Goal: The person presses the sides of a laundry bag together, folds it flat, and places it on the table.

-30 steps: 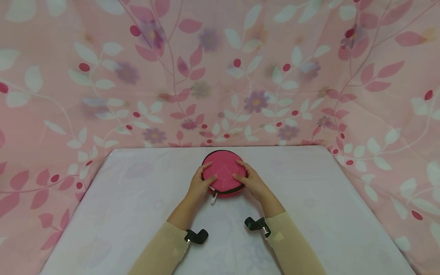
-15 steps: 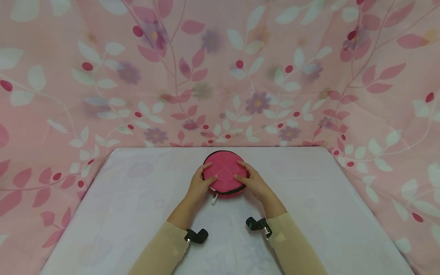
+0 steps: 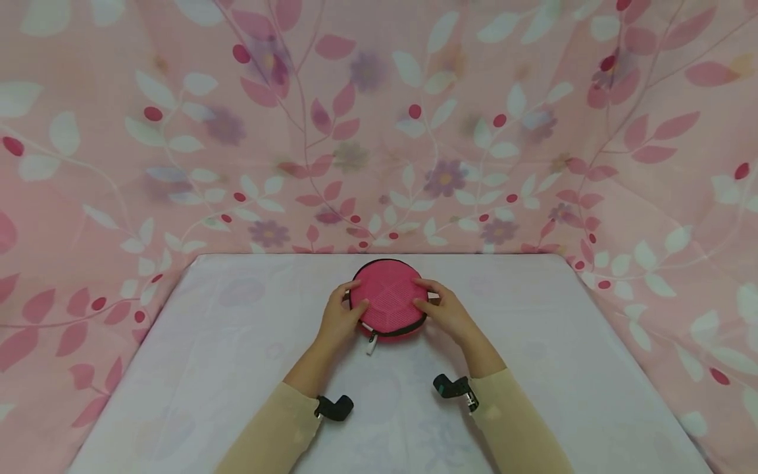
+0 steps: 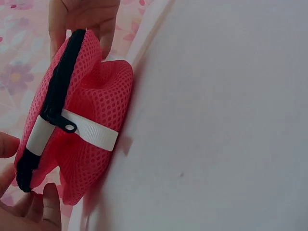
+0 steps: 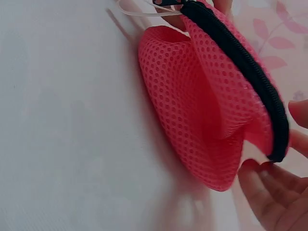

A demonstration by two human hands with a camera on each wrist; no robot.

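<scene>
A round pink mesh laundry bag (image 3: 387, 296) rests on the white-covered table, domed on top. Its black zipper (image 5: 245, 67) runs round the rim, and the mesh below it is dented inward. A white fabric strip (image 4: 96, 132) and the black zip pull (image 4: 70, 126) hang at the near left side. My left hand (image 3: 339, 316) holds the bag's left rim, thumb on top and other fingers lower down. At the right rim, my right hand (image 3: 448, 313) holds it loosely, fingertips at the edge, with a small gap behind them.
The table (image 3: 533, 342) is covered in white cloth, its far edge just behind the bag. Pink floral fabric (image 3: 379, 131) hangs behind and on both sides. Small black wrist cameras (image 3: 335, 408) are strapped near the beige sleeves (image 3: 521, 421).
Both hands have shifted slightly apart over the last half second, opening small gaps beside the rim. The bag has moved only a little to the right.
</scene>
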